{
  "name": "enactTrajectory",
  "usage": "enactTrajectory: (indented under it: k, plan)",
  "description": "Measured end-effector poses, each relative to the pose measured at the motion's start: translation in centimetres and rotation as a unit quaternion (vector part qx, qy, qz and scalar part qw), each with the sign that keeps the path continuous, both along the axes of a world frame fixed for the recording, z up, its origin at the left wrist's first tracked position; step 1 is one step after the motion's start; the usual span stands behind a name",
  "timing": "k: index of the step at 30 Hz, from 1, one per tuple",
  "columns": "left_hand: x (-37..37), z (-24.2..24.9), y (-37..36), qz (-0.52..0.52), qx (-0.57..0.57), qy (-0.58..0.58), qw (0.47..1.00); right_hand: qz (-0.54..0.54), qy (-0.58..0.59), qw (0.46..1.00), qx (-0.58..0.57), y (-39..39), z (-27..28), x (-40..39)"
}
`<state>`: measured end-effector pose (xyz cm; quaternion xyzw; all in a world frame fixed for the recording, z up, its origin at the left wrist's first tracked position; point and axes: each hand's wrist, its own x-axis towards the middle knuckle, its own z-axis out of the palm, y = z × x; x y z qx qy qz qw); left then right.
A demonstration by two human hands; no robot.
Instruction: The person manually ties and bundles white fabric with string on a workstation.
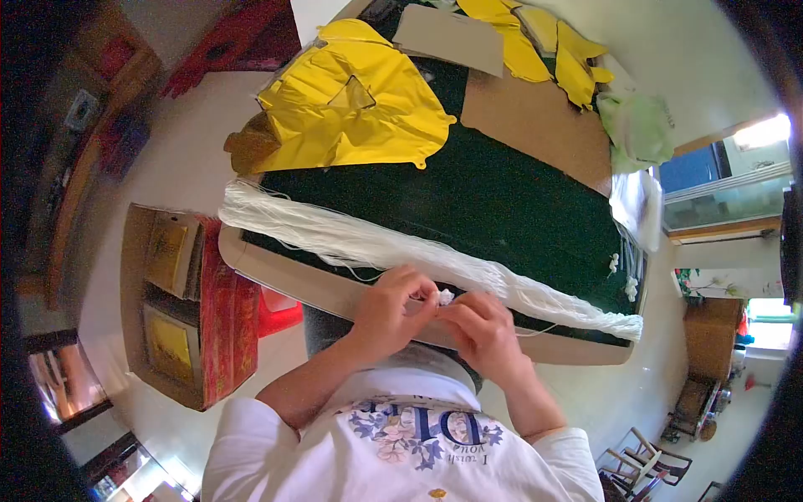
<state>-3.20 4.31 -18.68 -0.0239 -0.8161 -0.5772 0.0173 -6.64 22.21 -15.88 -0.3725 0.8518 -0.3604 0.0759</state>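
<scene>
My left hand [386,308] and right hand [483,328] meet at the near edge of the table [535,209], fingertips pinched together on a small white knot [446,296] of thread held between them, just in front of the long white bundle of thread [401,251] that lies across the dark tabletop. Both hands are closed on this little piece; I cannot tell exactly how the strands run between my fingers. To do this step well, I judge that I should keep the pinch tight and close to the knot, pull evenly from both sides, and keep loose strands of the bundle clear of my fingers. More small white knots [629,288] rest near the far right end of the bundle. Yellow sheets [360,109] lie well apart at the far side, and an open cardboard box [167,301] stands on the floor beside the table.
</scene>
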Motion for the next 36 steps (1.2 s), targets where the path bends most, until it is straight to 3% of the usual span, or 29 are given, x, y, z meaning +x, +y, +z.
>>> enactTrajectory:
  k: [2, 5, 6, 8, 9, 10, 11, 14, 17, 18, 21, 23, 25, 26, 27, 29, 30, 33, 36]
  plan:
    - [0.0, -0.6, 0.1, -0.047, -0.110, 0.109, 0.987, -0.012, 0.017, 1.000, 0.007, 0.3, 0.7, -0.7]
    - [-0.1, 0.0, 0.0, -0.079, -0.043, 0.126, 0.988, -0.064, -0.108, 0.982, -0.142, -0.1, -0.2, -1.2]
    - [-0.1, 0.1, 0.0, -0.072, 0.046, 0.081, 0.993, -0.098, -0.217, 0.951, -0.196, 0.3, -1.8, -0.9]
    - [0.0, 0.1, 0.2, -0.057, 0.221, -0.011, 0.974, -0.136, -0.273, 0.926, -0.224, 0.0, -2.4, 0.0]
    - [0.1, -0.3, 0.4, -0.026, 0.256, -0.046, 0.965, -0.156, -0.300, 0.911, -0.237, -0.2, -2.6, 0.3]
    - [0.2, -1.0, 0.8, 0.005, 0.289, -0.080, 0.954, -0.123, -0.174, 0.963, -0.162, -0.3, -2.8, 0.3]
    - [0.2, -1.5, 1.0, 0.036, 0.322, -0.115, 0.939, -0.129, -0.120, 0.975, -0.139, -0.4, -2.6, 0.5]
    - [-0.2, -1.9, 1.4, 0.051, 0.055, 0.075, 0.994, -0.166, 0.014, 0.982, -0.092, -1.1, -1.8, 1.2]
    - [-0.4, -0.9, 1.3, -0.017, -0.158, 0.223, 0.962, -0.172, -0.023, 0.978, -0.116, -0.7, -0.4, 0.9]
    - [-0.4, -1.1, 1.2, -0.041, -0.147, 0.228, 0.962, -0.156, -0.130, 0.973, -0.113, 0.0, -0.6, 0.7]
    - [-0.4, -1.4, 1.7, -0.079, -0.120, 0.231, 0.962, -0.131, -0.206, 0.963, -0.118, 1.7, -0.7, 0.0]
    - [-0.2, -1.3, 2.4, -0.060, -0.103, 0.218, 0.969, -0.242, -0.314, 0.905, -0.156, 3.8, -0.9, -1.3]
    - [-0.3, -0.5, 2.3, -0.031, -0.103, 0.200, 0.974, -0.233, -0.001, 0.969, -0.082, 7.6, -1.2, -4.5]
    - [-0.3, -0.3, 2.1, -0.015, -0.103, 0.190, 0.976, -0.317, -0.005, 0.941, -0.122, 10.6, -1.6, -7.0]
    - [-0.2, -0.5, 1.8, -0.016, -0.105, 0.183, 0.977, -0.393, 0.079, 0.912, -0.090, 13.5, -1.5, -9.5]
    - [0.0, -1.1, 1.1, -0.014, -0.112, 0.168, 0.979, -0.457, 0.178, 0.870, -0.042, 21.6, -3.8, -14.0]
    - [0.1, -1.3, 1.0, -0.014, -0.114, 0.166, 0.979, -0.521, 0.140, 0.842, -0.005, 23.7, -4.5, -15.3]
    - [0.2, -1.6, 0.8, -0.017, -0.124, 0.166, 0.978, -0.491, 0.162, 0.835, 0.189, 29.1, -8.7, -17.9]
    - [0.1, -1.6, 0.6, -0.017, -0.149, 0.182, 0.972, -0.461, 0.179, 0.852, 0.173, 27.0, -5.9, -16.3]
